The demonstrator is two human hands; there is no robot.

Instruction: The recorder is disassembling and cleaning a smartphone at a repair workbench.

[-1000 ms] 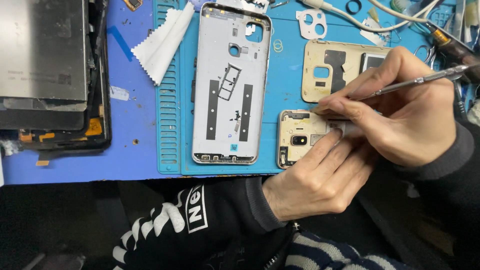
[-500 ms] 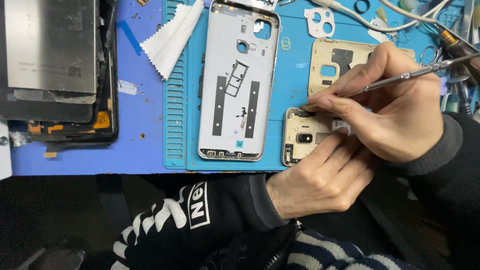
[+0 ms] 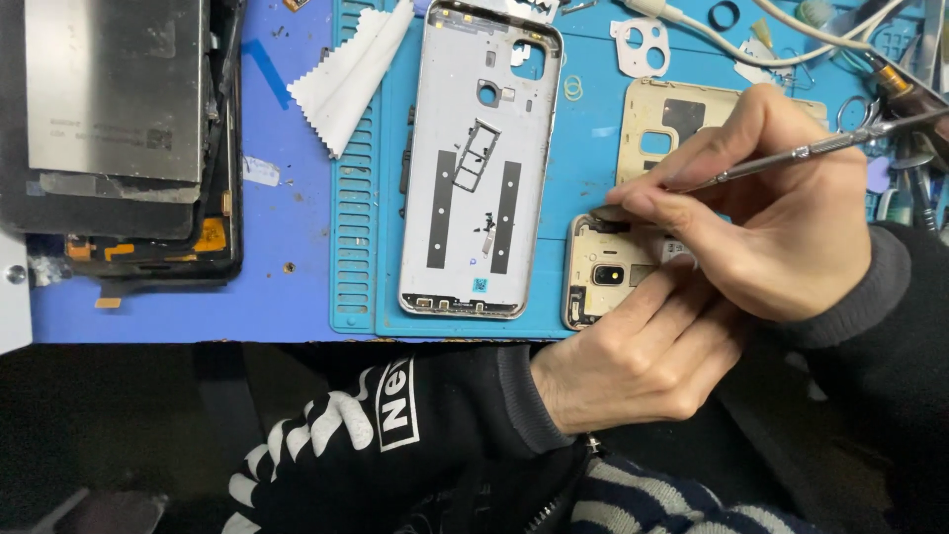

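My right hand (image 3: pixel 781 222) grips a thin metal tool (image 3: pixel 820 146) like a pen, its tip down at the top edge of a gold phone (image 3: pixel 603 267) lying back-up on the blue mat (image 3: pixel 583 148). My left hand (image 3: pixel 633 361) rests at the mat's near edge, with its fingers pressing on the gold phone's right side. The phone's camera lens shows between the two hands; the right half of the phone is hidden under them.
A silver phone back frame (image 3: pixel 474 158) lies left of the gold phone. A gold mid-frame (image 3: pixel 672 124) sits behind my right hand. A white cloth (image 3: pixel 346 74), a dismantled dark phone with a metal plate (image 3: pixel 114 129), cables and small parts (image 3: pixel 638 44) lie around.
The view has shifted slightly. My right hand has edged left with the tool tip along the phone's top edge; my left hand holds the same spot.
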